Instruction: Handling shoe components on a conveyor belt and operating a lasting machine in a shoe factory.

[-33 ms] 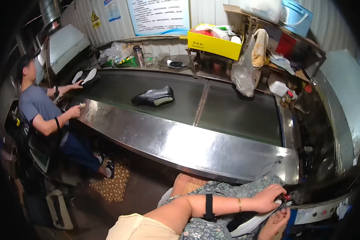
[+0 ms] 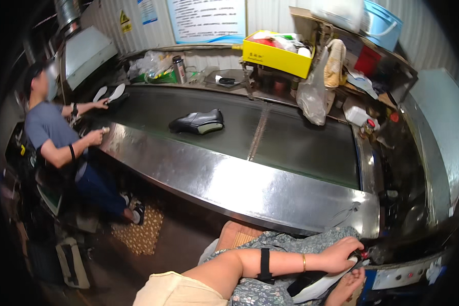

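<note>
Across my lap lies a slim shoe with a long white face and black parts. My left hand, palm down with bent fingers, grips its far right end. Close below it, my right hand has its fingers curled up against the same end; my left hand and the shoe partly hide the contact. A small red-topped piece shows just beyond my left fingertips. A black shoe with a greenish-grey heel rests on the dark conveyor belt in front of me.
A metal ledge runs along the belt's near side. At the far left a co-worker reaches to white-soled shoes. A yellow box and a plastic bag are behind the belt; a control panel is at lower right.
My right hand has moved slightly up and left, closer to the shoe's end. My left hand keeps its hold. The view has shifted a little.
</note>
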### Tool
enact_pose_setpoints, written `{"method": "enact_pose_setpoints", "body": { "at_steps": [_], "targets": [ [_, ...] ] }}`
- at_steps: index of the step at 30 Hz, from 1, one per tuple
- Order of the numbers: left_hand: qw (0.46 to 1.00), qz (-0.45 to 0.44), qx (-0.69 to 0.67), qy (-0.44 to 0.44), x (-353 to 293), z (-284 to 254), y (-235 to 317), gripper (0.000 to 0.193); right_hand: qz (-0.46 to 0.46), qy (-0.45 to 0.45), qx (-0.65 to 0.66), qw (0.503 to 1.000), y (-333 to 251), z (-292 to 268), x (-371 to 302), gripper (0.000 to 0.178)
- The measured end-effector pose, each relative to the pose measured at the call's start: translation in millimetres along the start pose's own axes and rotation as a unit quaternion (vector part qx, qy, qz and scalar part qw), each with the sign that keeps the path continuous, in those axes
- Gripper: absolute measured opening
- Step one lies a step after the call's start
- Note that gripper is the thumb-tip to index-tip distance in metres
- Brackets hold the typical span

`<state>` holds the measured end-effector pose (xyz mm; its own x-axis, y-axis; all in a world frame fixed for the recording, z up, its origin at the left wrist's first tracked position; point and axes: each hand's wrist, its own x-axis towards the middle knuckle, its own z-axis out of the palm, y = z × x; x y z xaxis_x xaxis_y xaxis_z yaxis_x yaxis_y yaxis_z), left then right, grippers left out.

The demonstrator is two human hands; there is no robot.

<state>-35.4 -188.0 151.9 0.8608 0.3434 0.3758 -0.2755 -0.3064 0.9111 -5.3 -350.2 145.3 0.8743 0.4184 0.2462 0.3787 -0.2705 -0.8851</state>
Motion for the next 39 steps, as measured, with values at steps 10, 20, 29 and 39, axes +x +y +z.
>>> {"method": "enact_pose_setpoints", "body": {
  "at_steps": [10,20,29,39],
  "targets": [
    [0.999,-0.005,0.033,0.010,-5,-3,10,0.039,-0.153,0.052,-0.202,0.966,6,2,11,0.026],
    [0.996,0.035,0.034,0.073,-8,23,-7,0.036,0.060,0.015,0.013,0.998,31,-9,-3,0.036],
    [0.993,0.030,0.096,0.061,-8,11,16,0.030,0.180,0.009,-0.048,0.982,29,4,-44,0.035],
    [0.994,0.043,0.082,0.059,-11,10,12,0.030,0.057,0.077,-0.040,0.995,45,-3,-29,0.032]
  ]
}}
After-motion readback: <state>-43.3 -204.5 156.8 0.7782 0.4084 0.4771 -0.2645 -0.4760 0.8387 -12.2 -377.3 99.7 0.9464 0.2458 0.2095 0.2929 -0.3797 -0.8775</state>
